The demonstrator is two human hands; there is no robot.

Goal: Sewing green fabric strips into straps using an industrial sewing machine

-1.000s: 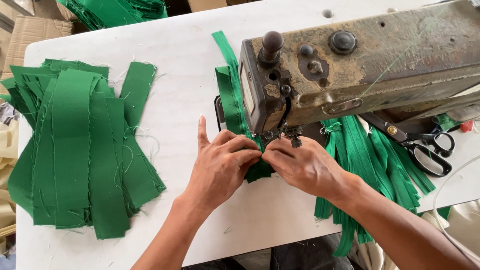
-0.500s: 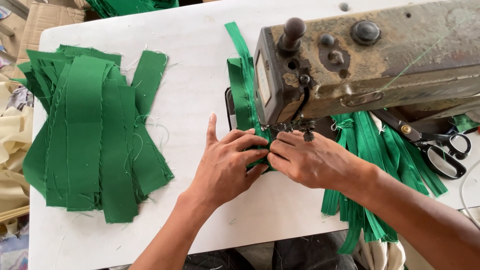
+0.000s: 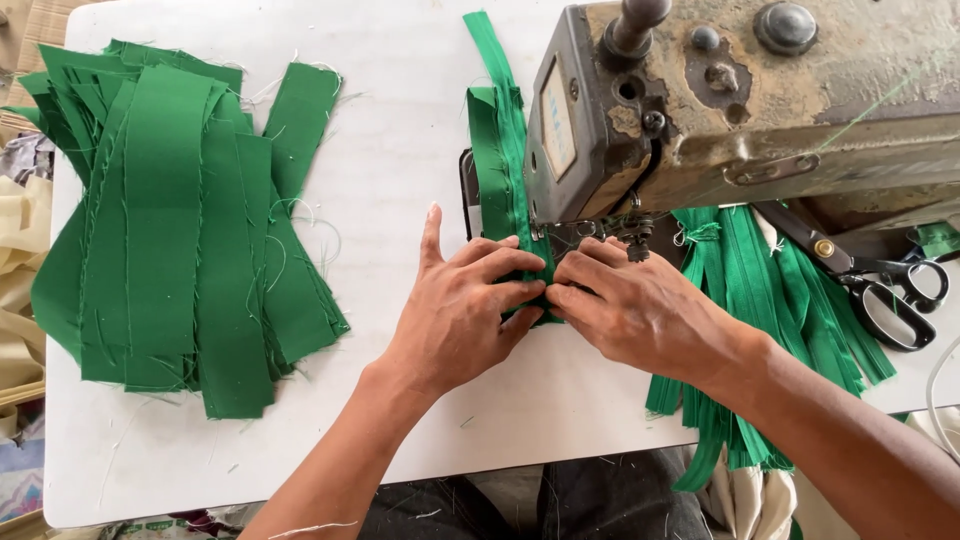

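My left hand (image 3: 465, 305) and my right hand (image 3: 635, 305) meet at the needle of an old, worn sewing machine (image 3: 740, 100). Both pinch a green fabric strip (image 3: 500, 150) that runs from under the presser foot toward the far side of the white table (image 3: 400, 150). The fingertips touch each other over the strip just in front of the foot. My left thumb points away from me. The strip's near end is hidden under my hands.
A fanned pile of green fabric strips (image 3: 170, 220) lies at the left of the table. A bunch of green zippers (image 3: 760, 300) hangs over the near edge at the right. Black-handled scissors (image 3: 880, 285) lie under the machine arm.
The view has shifted, so the machine and hands sit further right and larger. My hands stay together at the presser foot on the strip.
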